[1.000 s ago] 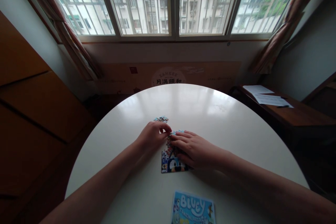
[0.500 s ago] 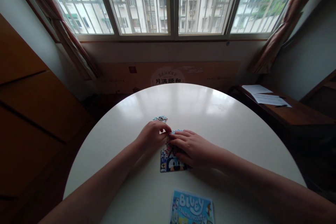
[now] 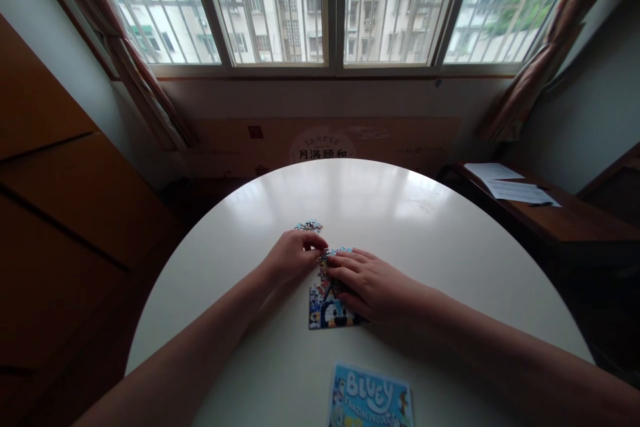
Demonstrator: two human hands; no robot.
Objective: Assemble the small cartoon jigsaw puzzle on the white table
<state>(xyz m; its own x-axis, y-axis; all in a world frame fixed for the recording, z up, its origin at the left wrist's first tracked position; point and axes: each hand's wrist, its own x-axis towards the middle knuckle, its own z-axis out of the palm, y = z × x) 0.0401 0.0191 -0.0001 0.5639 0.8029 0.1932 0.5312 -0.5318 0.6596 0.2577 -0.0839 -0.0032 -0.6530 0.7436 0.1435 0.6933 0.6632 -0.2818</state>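
A partly assembled jigsaw puzzle (image 3: 333,317) lies on the white table, a blue cartoon dog's face along its near edge. My right hand (image 3: 370,283) rests flat over its right side, fingers spread and pointing left, hiding much of the picture. At the puzzle's upper left edge, my left hand (image 3: 300,253) has thumb and index finger pinched together on a small jigsaw piece, mostly hidden by the fingertips. Just beyond the left hand sits a small pile of loose jigsaw pieces (image 3: 310,226).
Closer to me on the round white table (image 3: 240,213) lies a blue "Bluey" booklet or card (image 3: 371,397), cut off by the frame. A wooden side table (image 3: 570,227) with paper sheets (image 3: 523,191) stands at the right. Barred windows are ahead.
The left thumb and index finger have drawn closer together at the puzzle's edge, narrowing the gap between them. My right hand stays on the puzzle. The whole view has shifted slightly.
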